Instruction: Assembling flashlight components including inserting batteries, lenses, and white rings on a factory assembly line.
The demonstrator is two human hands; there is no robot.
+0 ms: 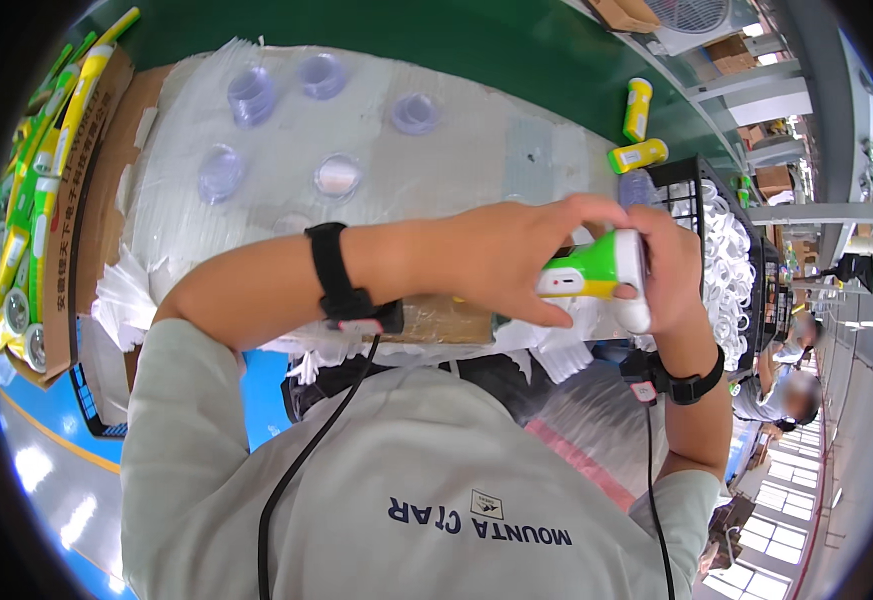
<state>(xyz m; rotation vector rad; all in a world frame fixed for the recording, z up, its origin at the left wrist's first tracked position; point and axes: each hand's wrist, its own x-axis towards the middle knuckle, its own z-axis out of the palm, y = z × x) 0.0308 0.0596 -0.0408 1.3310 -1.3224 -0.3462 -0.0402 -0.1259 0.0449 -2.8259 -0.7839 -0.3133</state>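
Both of your hands are closed on one small green, white and yellow handheld device, held over the near edge of the work surface at about three o'clock from the picture's centre. Your left hand wraps the device from above, thumb under its yellow band, and your right hand grips its white end, so that most of the white part is hidden behind your fingers and you cannot tell its full shape. Each wrist carries a black strap with a thin black cable running down over your pale shirt. Behind the hands, toward twelve o'clock, lies a sheet of clear plastic wrap over a flat pack, with five round clear lids showing through it; their edges are faint and hard to separate from the glare. At about two o'clock, two yellow-and-green cylinders lie on the green belt, one upright, one on its side. Just beside your right hand, at three o'clock, a black wire basket holds a heap of white ring-shaped parts, too many and too tangled to count. At nine o'clock a brown cardboard box holds rows of the same green and yellow devices, cut off by the rim. A seated person is blurred at four o'clock.
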